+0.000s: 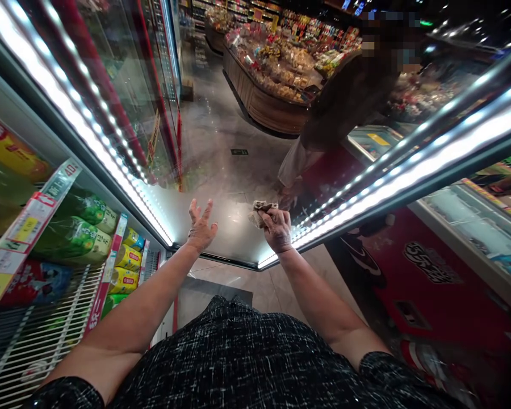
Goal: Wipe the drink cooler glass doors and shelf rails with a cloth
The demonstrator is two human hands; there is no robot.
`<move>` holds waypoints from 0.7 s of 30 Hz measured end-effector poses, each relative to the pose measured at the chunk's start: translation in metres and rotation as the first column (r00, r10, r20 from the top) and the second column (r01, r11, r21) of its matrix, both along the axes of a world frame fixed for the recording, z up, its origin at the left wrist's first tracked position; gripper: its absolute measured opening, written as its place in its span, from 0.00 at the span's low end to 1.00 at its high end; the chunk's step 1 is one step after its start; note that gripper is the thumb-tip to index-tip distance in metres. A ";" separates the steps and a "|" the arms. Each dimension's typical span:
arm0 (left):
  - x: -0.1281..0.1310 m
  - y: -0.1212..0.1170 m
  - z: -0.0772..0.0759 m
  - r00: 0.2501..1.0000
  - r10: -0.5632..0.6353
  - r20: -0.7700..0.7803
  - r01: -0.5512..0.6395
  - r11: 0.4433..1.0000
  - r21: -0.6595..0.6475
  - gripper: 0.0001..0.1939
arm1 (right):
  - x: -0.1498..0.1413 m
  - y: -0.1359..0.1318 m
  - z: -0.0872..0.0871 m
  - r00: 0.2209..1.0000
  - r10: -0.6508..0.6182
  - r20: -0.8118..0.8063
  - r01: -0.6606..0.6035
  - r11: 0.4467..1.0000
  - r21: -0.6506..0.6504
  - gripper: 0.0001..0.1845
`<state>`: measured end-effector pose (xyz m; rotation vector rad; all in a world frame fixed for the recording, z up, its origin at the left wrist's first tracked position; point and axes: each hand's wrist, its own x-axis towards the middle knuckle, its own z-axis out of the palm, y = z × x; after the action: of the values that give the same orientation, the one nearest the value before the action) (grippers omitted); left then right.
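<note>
A crumpled, stained cloth (pixel 260 215) is bunched in my right hand (pixel 278 228), whose fingers are wrapped round it. That hand is in front of the lower right part of a glass cooler door (pixel 234 227), near its bright light strip (pixel 366 199). My left hand (pixel 201 227) is raised before the same door, left of the cloth, fingers spread and nothing in it. Whether either hand touches the glass I cannot tell. The door stands swung out from the cooler, with another light strip (pixel 85 119) along its left side.
Cooler shelves on the left hold green bottles (pixel 74 241) and yellow cans (pixel 128 257) behind price tags (pixel 25 230). Through the glass are a wooden display stand (pixel 264 108) with packaged goods and a person (pixel 336 108). A red chest freezer (pixel 434 261) stands at the right.
</note>
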<state>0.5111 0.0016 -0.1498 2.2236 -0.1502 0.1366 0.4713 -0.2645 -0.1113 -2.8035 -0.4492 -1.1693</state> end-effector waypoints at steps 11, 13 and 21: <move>0.001 0.006 -0.002 1.000 -0.025 -0.005 0.025 1.000 -0.004 0.42 | 0.013 0.027 0.003 0.998 0.019 -0.054 -0.020 1.000 -0.018 0.19; 0.000 0.007 -0.002 1.000 -0.026 -0.015 0.026 1.000 0.000 0.41 | 0.014 0.033 -0.002 0.996 0.047 -0.082 -0.052 0.997 -0.063 0.19; 0.001 0.009 -0.005 1.000 -0.020 0.002 0.020 0.999 -0.024 0.42 | 0.025 0.053 0.000 0.992 0.063 -0.109 -0.067 0.997 -0.039 0.20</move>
<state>0.5116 0.0104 -0.1551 2.1970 -0.1711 0.1282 0.4959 -0.2111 -0.1108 -2.8470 -0.5588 -1.0018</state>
